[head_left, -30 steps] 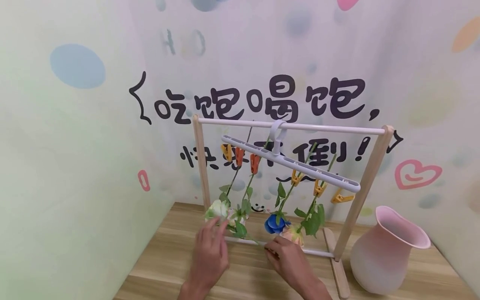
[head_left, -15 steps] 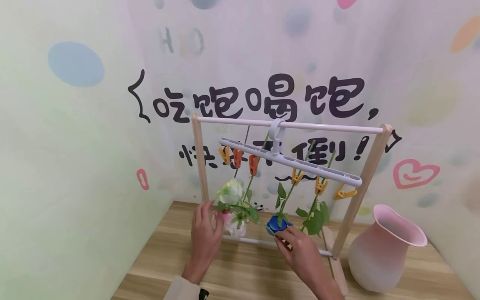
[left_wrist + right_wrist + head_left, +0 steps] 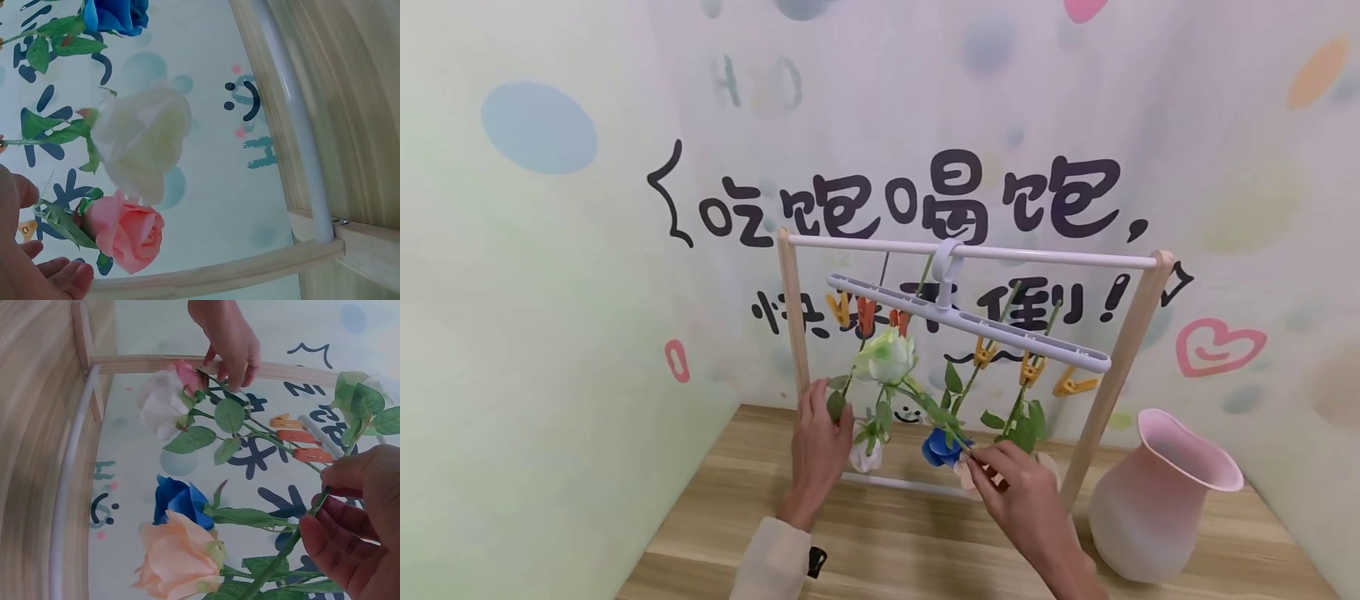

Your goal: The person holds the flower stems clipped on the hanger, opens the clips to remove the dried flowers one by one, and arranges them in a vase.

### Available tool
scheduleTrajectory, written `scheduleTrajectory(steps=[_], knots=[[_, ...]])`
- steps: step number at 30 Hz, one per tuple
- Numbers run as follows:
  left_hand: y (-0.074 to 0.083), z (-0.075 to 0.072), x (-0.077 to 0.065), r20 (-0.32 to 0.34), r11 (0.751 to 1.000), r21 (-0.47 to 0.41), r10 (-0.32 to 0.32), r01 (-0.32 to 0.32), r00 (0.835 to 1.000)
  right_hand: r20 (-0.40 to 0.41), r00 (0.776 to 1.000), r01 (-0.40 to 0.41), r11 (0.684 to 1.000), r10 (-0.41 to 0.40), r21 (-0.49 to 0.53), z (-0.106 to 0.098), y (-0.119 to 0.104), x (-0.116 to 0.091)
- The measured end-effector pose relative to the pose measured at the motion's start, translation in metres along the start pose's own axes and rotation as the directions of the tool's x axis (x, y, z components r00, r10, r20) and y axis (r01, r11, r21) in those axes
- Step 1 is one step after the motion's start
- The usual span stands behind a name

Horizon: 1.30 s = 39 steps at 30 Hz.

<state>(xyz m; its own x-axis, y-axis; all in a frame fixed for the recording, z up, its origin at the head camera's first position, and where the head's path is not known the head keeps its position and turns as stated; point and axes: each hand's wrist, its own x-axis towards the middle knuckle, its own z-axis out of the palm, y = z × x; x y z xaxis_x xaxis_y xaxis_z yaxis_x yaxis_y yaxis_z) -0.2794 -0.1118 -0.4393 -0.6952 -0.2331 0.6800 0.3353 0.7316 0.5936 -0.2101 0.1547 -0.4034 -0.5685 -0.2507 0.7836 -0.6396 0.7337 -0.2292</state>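
My right hand pinches the green stem of a pale green-white rose between thumb and fingers. That rose's bloom points up and left, in front of the orange clothespins. My left hand is beside the rack's left upright, at the leaves of a pink rose. Its thumb and fingers stand apart in the left wrist view. The pink rose, a white rose, a blue rose and a peach rose hang bloom-down; my hands partly hide them in the head view.
A white hanger hooks over the top rod of a wooden rack and carries several clothespins. The outer yellow clothespin at right holds no flower. A pink-white vase stands right of the rack on the wooden table.
My right hand has moved right and slightly up with the stem. The pale green-white rose has risen and shifted right, away from my left hand, which moved up slightly beside the upright.
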Motion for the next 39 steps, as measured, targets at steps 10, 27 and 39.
scheduleTrajectory(steps=[10,27,39], knots=[[0.004,0.006,0.009,0.08,0.994,0.016,-0.106,0.106,0.991,-0.146,0.989,0.041,0.999,-0.04,0.005,-0.026,0.008,0.012],[0.0,0.014,0.006,-0.056,0.99,0.121,0.077,-0.07,0.995,-0.322,0.946,-0.03,1.0,0.028,-0.002,-0.082,0.034,0.039],[0.0,0.01,0.004,-0.037,0.989,0.136,0.07,-0.064,0.997,-0.428,0.9,-0.091,0.996,0.079,-0.007,-0.125,0.046,0.073]])
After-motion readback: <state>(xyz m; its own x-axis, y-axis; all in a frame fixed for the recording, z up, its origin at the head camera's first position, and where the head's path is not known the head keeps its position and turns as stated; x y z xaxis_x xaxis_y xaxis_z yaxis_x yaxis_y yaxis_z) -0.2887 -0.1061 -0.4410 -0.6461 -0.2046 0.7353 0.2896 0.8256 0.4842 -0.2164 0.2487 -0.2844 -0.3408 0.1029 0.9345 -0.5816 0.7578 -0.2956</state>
